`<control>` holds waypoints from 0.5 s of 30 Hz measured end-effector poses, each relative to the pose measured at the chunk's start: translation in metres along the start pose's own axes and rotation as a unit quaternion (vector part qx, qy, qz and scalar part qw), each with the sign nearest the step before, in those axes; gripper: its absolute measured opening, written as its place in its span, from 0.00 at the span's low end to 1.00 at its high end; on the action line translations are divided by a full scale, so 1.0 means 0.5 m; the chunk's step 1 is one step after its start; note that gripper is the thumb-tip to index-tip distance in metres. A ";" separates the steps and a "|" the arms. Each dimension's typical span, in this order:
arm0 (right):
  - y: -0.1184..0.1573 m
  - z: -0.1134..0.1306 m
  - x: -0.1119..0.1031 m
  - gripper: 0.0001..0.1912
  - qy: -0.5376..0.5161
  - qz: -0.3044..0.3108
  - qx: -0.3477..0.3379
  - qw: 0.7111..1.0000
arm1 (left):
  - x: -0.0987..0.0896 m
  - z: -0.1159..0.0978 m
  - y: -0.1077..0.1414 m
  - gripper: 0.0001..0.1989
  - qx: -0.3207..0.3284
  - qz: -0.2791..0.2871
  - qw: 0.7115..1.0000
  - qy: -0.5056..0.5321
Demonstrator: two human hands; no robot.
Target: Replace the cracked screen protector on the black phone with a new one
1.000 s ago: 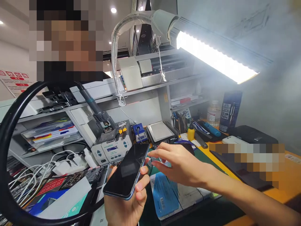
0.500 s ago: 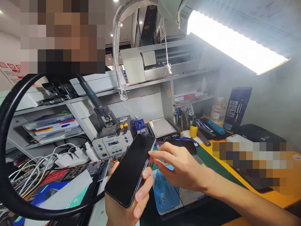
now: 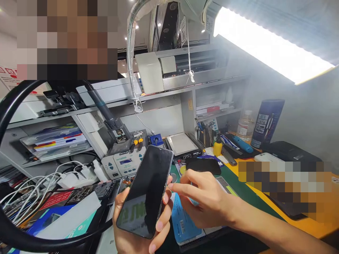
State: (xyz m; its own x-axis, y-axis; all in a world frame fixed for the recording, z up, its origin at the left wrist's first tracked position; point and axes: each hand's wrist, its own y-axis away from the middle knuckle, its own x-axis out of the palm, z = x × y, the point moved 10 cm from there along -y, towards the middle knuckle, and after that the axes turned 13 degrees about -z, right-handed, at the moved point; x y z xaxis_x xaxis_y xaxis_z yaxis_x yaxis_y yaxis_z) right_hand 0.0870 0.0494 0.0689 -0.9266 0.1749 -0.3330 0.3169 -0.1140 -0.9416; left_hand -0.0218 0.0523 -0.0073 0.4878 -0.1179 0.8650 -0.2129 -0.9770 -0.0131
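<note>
Phone [image 3: 147, 190] tilted in left hand [image 3: 127, 240], in front of white control unit [image 3: 122, 167]; thumb at one long edge, fingers curled round the other. Right hand [image 3: 205, 199]: index extended toward the phone's side, others bent; contact or pinch cannot be told. Progress: phone in grip, screen dark with reflection, no opening visible; remainder unclear.

A smartphone [image 3: 148, 187] lies in the left hand [image 3: 129, 241], left of the right hand [image 3: 208, 197]; behind it stands a rework station [image 3: 124, 164], with charging adapters [image 3: 88, 171] to its left.
</note>
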 end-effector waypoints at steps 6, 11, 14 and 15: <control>-0.008 -0.054 -0.010 0.08 -0.123 -0.045 0.215 0.968 | -0.014 -0.013 0.007 0.27 0.070 -0.059 0.992 -0.089; 0.042 -0.129 0.027 0.16 -0.208 0.008 0.498 0.842 | -0.052 -0.001 0.014 0.16 0.111 -0.175 0.968 -0.142; 0.053 -0.131 0.048 0.25 -0.286 0.028 0.546 0.787 | -0.055 -0.010 0.012 0.25 0.179 -0.210 0.948 -0.157; 0.053 -0.130 0.052 0.26 -0.299 0.033 0.547 0.781 | -0.051 -0.012 0.010 0.27 0.195 -0.211 0.943 -0.169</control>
State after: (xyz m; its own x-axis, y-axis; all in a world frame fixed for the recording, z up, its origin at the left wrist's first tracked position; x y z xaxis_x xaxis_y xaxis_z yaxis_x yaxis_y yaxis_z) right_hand 0.0847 0.1147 0.0320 -0.9482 -0.3174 0.0112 0.3082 -0.9282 -0.2083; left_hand -0.0406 0.0518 -0.0265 0.7154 0.3101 0.6262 0.3554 -0.9330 0.0560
